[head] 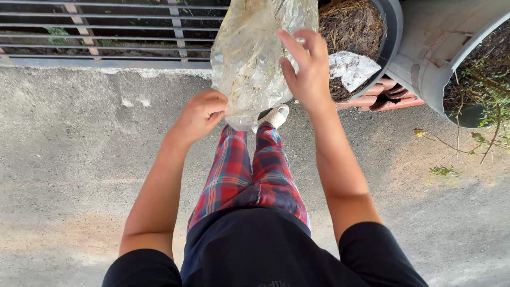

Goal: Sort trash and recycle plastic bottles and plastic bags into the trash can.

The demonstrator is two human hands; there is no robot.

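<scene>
A crumpled, cloudy clear plastic bag [255, 58], dirt-flecked inside, hangs above a grey planter [390, 32] of dry straw, its bottom pinched by the closed left hand [201, 114] while the open right hand [307, 66] presses its side.

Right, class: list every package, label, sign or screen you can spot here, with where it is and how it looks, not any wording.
Clear crumpled plastic bag: top centre, held up over the pots, left hand gripping its bottom corner, right hand against its side; dirty flecks inside.
Pale crumpled plastic sheet: lying in the round grey planter, top right.
No labels, signs or screens in view.
</scene>
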